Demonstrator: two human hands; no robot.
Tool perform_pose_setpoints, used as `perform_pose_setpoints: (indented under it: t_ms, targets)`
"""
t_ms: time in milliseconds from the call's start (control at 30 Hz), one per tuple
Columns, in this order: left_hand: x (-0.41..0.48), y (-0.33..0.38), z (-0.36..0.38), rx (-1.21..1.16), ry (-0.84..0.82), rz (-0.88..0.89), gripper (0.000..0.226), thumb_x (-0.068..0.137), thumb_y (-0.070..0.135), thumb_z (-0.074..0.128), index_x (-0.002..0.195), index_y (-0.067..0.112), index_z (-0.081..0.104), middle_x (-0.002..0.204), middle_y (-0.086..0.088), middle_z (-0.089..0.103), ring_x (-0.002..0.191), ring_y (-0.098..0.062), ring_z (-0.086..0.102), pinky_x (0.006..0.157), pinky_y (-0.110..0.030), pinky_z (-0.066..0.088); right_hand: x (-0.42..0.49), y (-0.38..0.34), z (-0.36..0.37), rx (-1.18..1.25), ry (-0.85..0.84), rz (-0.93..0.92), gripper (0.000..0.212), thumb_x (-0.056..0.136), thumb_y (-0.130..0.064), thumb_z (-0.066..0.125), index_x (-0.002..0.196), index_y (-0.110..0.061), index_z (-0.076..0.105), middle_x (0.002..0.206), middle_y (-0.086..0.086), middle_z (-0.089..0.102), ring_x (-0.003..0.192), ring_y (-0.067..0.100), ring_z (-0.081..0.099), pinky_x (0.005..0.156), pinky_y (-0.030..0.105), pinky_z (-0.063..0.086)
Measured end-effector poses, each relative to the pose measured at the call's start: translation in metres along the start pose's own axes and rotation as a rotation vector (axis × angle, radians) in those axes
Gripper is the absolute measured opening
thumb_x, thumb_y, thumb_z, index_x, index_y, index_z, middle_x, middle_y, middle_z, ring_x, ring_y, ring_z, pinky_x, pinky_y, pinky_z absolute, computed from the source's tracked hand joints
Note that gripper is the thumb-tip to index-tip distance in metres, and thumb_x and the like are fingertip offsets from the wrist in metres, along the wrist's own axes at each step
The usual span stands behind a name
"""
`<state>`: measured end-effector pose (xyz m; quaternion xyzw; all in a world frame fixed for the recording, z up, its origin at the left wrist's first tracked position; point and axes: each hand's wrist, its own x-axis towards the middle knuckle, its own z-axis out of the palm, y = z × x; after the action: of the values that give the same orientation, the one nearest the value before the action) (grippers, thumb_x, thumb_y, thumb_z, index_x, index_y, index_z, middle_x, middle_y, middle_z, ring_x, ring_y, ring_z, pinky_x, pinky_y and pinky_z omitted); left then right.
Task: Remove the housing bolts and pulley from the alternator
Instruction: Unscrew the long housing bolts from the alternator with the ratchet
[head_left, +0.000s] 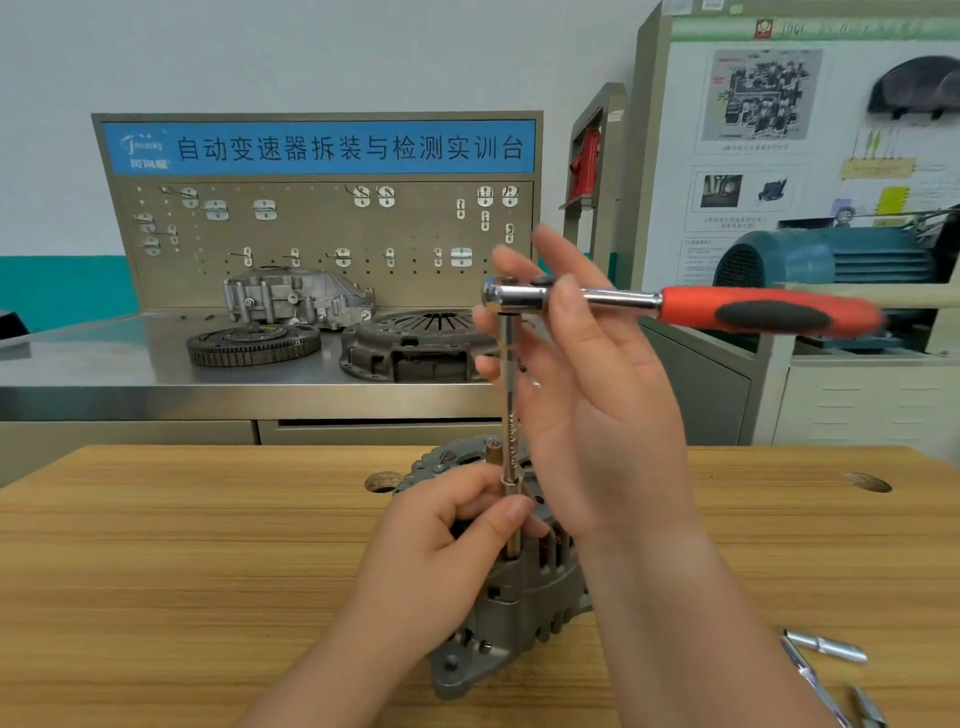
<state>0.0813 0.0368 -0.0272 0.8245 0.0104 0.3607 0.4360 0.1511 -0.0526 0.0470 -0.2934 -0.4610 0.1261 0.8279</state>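
In a workshop, on a wooden table (208, 571), the alternator (524, 608) lies at centre. The left hand (447, 540) pinches the extension bar (510, 395) low down, steadying it on a housing bolt. The right hand (587, 395) lies splayed at the head of the ratchet (769, 312); whether it grips, I cannot tell. Bolt removal seems underway. Next, the right hand needs to take the handle and turn.

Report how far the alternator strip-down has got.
Done: nothing certain; no loose bolt shows on the table. In hand: the left hand grips the extension, set down into the alternator housing; the right hand pinches the ratchet head. Left: likely the bolt under it, any others, and the pulley, which is hidden.
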Motion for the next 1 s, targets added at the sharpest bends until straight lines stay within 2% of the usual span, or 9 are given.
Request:
perform_pose_setpoints:
  t_ms: [100,300,400,467,567,733,833,933,1000]
  targets:
    - [-0.0006,-0.0012,0.0007,0.012,0.027,-0.017,0.009,0.092,0.021,0.063,0.086,0.024,0.07,0.074,0.018,0.073,0.069,-0.008,0.066,0.064,-0.017,0.049,-0.001,0.0017,0.0012,-0.074,0.001,-0.048,0.024,0.087,-0.023,0.056,0.103,-0.032,0.071,0.113,-0.01,0.07,0.099,0.014,0.064,0.079,0.029,0.05]
    - [-0.0011,0.006,-0.0009,0.016,-0.033,0.069,0.021,0.089,0.029,0.051,0.091,0.041,0.069,0.051,0.021,0.051,0.048,0.003,0.045,0.051,-0.008,0.032,-0.0001,0.0002,0.0002,0.133,-0.02,0.099,0.04,0.089,-0.042,0.044,0.119,-0.021,0.058,0.105,-0.002,0.074,0.075,0.016,0.07,0.071,0.026,0.054]
    - [-0.001,0.0054,-0.0015,0.05,-0.031,0.039,0.018,0.088,0.029,0.053,0.084,0.036,0.069,0.055,0.027,0.059,0.051,0.005,0.05,0.053,-0.006,0.037,0.0006,-0.0001,-0.0013,0.129,-0.002,0.103,0.039,0.088,-0.042,0.046,0.119,-0.024,0.06,0.102,0.0,0.074,0.077,0.016,0.069,0.069,0.026,0.054]
    - [-0.0012,0.0024,-0.0008,0.034,-0.007,-0.008,0.012,0.091,0.029,0.059,0.084,0.032,0.069,0.065,0.023,0.068,0.056,-0.003,0.056,0.056,-0.014,0.044,0.0003,0.0006,-0.0008,0.032,0.004,0.047,0.024,0.09,-0.037,0.054,0.108,-0.032,0.069,0.11,-0.003,0.072,0.089,0.016,0.066,0.074,0.027,0.052]
    - [-0.0009,-0.0005,0.0,0.039,0.021,-0.03,0.011,0.091,0.023,0.064,0.083,0.03,0.069,0.068,0.019,0.071,0.062,-0.014,0.062,0.063,-0.027,0.05,-0.0006,0.0022,0.0003,-0.084,0.002,-0.014,0.024,0.085,-0.028,0.058,0.103,-0.034,0.073,0.115,-0.008,0.07,0.099,0.014,0.064,0.081,0.029,0.049]
    - [-0.0015,0.0041,0.0008,-0.007,-0.019,0.068,0.014,0.085,0.046,0.054,0.096,0.046,0.063,0.06,0.026,0.062,0.056,0.005,0.053,0.056,-0.006,0.037,0.0011,0.0007,-0.0006,0.1,-0.025,0.079,0.034,0.09,-0.041,0.048,0.115,-0.022,0.062,0.11,-0.002,0.073,0.078,0.016,0.069,0.071,0.027,0.053]
    - [-0.0009,0.0039,-0.0001,0.02,-0.032,0.115,0.026,0.085,0.05,0.043,0.104,0.05,0.061,0.068,0.027,0.065,0.057,-0.003,0.054,0.056,-0.008,0.039,0.0021,-0.0007,-0.0034,0.158,-0.008,0.14,0.044,0.084,-0.043,0.045,0.119,-0.02,0.059,0.099,0.001,0.075,0.071,0.016,0.069,0.067,0.026,0.055]
    - [-0.0006,0.0007,-0.0008,0.047,0.006,0.096,0.023,0.084,0.052,0.046,0.095,0.046,0.065,0.07,0.017,0.068,0.061,-0.02,0.057,0.058,-0.018,0.042,0.0018,0.0011,-0.0024,0.071,0.003,0.067,0.028,0.087,-0.04,0.055,0.111,-0.03,0.067,0.106,0.001,0.073,0.082,0.016,0.067,0.068,0.026,0.053]
    - [-0.0005,-0.0025,0.0003,0.019,0.04,0.051,0.011,0.086,0.046,0.057,0.09,0.04,0.065,0.068,0.015,0.069,0.06,-0.021,0.058,0.059,-0.019,0.044,0.0002,0.0014,-0.0008,-0.041,-0.003,0.013,0.023,0.087,-0.032,0.056,0.103,-0.035,0.072,0.113,-0.004,0.071,0.091,0.014,0.065,0.074,0.027,0.051]
